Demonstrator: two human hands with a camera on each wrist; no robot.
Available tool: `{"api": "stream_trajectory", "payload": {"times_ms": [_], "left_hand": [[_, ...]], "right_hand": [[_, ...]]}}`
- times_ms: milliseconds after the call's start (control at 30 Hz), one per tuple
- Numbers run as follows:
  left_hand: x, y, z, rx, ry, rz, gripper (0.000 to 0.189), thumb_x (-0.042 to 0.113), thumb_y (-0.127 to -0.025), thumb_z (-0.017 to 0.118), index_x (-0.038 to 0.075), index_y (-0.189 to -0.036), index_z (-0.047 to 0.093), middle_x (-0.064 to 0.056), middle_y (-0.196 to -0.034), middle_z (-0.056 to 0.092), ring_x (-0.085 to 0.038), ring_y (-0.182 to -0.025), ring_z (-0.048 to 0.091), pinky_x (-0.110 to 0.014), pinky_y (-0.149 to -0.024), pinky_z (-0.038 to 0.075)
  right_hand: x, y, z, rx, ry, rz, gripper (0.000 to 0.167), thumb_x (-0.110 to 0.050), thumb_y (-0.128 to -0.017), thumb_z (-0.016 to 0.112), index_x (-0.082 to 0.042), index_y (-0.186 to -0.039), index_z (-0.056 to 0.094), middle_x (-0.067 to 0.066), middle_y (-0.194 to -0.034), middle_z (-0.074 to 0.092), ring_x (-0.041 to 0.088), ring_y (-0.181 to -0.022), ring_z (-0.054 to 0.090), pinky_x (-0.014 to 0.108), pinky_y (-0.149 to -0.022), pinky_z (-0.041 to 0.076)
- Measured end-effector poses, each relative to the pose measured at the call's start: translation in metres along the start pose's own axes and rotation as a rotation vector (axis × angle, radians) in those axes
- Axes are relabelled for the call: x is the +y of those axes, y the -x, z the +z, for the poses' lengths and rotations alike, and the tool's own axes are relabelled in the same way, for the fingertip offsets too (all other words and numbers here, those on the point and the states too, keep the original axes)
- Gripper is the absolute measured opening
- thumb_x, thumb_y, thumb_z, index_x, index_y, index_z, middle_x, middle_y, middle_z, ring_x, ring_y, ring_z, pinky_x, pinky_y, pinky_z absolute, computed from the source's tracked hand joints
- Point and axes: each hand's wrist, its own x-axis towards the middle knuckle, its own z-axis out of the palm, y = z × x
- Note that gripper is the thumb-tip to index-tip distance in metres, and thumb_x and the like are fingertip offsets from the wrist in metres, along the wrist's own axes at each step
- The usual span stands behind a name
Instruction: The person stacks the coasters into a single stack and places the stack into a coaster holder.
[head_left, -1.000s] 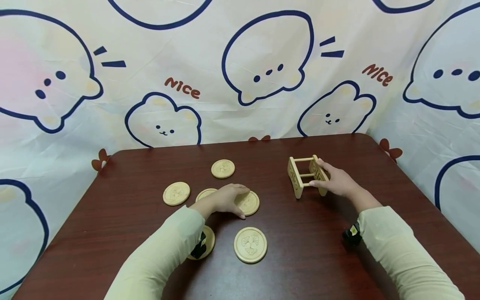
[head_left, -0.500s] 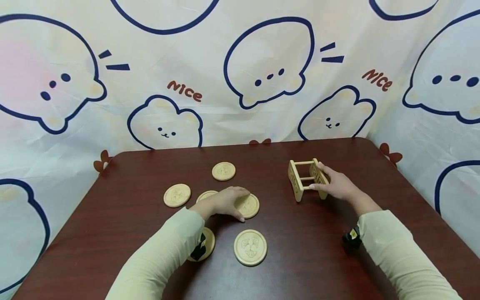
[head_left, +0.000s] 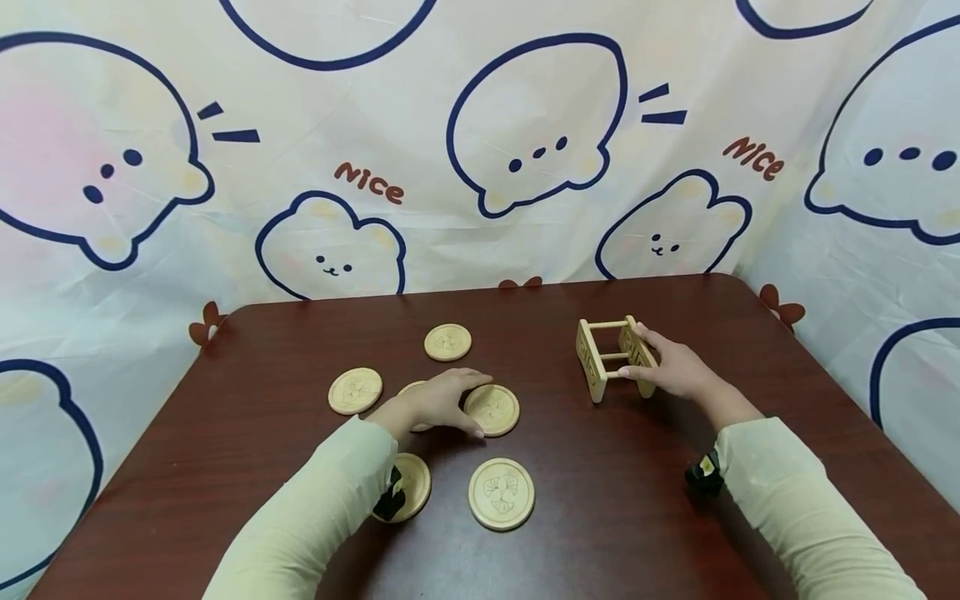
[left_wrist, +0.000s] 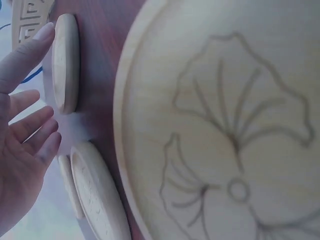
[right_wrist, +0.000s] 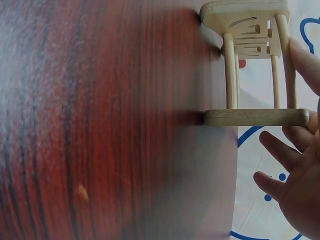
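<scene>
My left hand (head_left: 438, 400) hovers around the left edge of a round wooden coaster (head_left: 493, 410). Its fingers are spread and loosely bent, with the thumb near the front rim. In the left wrist view, the thumb lies close to a coaster (left_wrist: 67, 65), and the other fingers of the left hand (left_wrist: 25, 135) stand apart from it. At the table's back right, my right hand (head_left: 678, 371) grips a small wooden rack (head_left: 591, 362) by its right side panel. The right wrist view shows the thumb on a rod of the rack (right_wrist: 255, 117); the index fingertip is partly hidden behind the panel.
Other coasters lie flat on the brown table (head_left: 615, 500): one at the back (head_left: 447, 342), one at the left (head_left: 355, 391), and a flower-engraved coaster (head_left: 501, 494) in front. Two more are partly covered by the left arm. A printed curtain (head_left: 450, 242) hangs behind.
My left hand has drawn slightly left, showing more of the coaster beneath its fingers. The right hand keeps its hold on the rack in the same place.
</scene>
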Motion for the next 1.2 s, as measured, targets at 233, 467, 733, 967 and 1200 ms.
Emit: {"api": "stream_trajectory", "payload": {"times_ms": [233,467,733,967,1200], "left_hand": [[-0.008,0.01,-0.007,0.013,-0.023,0.025,0.079,0.035,-0.068,0.072,0.001,-0.13,0.037,-0.012,-0.129,0.038,-0.026,-0.119,0.031,-0.038,-0.095,0.027],[-0.015,0.022,-0.009,0.05,0.02,-0.034,0.08,0.035,-0.067,0.073,0.002,-0.13,0.037,-0.013,-0.13,0.037,-0.03,-0.121,0.028,-0.042,-0.096,0.025],[-0.03,0.041,-0.01,0.101,0.034,-0.075,0.08,0.032,-0.066,0.074,0.001,-0.129,0.037,-0.015,-0.129,0.038,-0.032,-0.119,0.03,-0.043,-0.095,0.026],[-0.037,0.053,-0.012,0.111,0.017,-0.094,0.079,0.031,-0.067,0.073,-0.001,-0.129,0.036,-0.017,-0.129,0.037,-0.032,-0.12,0.028,-0.045,-0.095,0.024],[-0.037,0.057,-0.012,0.131,0.039,-0.101,0.079,0.029,-0.066,0.074,-0.002,-0.128,0.038,-0.019,-0.129,0.037,-0.034,-0.119,0.029,-0.046,-0.095,0.024]], "right_hand": [[0.001,-0.001,0.0,-0.003,0.01,-0.006,0.094,-0.055,-0.072,0.058,-0.007,-0.139,0.013,0.031,-0.129,0.027,0.039,-0.107,0.039,0.054,-0.083,0.034],[0.003,-0.001,0.0,-0.001,0.012,-0.004,0.101,-0.064,-0.066,0.055,-0.008,-0.139,0.013,0.031,-0.129,0.027,0.04,-0.108,0.038,0.053,-0.083,0.034],[0.002,-0.002,0.0,0.012,0.03,-0.04,0.091,-0.054,-0.074,0.057,-0.007,-0.139,0.014,0.03,-0.132,0.024,0.042,-0.11,0.036,0.052,-0.084,0.033],[0.003,-0.002,0.0,0.018,0.024,-0.044,0.091,-0.053,-0.073,0.057,-0.007,-0.139,0.014,0.03,-0.131,0.025,0.043,-0.111,0.034,0.053,-0.085,0.032],[0.002,-0.001,-0.001,0.018,0.026,-0.049,0.093,-0.056,-0.072,0.057,-0.006,-0.138,0.015,0.03,-0.132,0.024,0.043,-0.112,0.033,0.054,-0.085,0.031]]}}
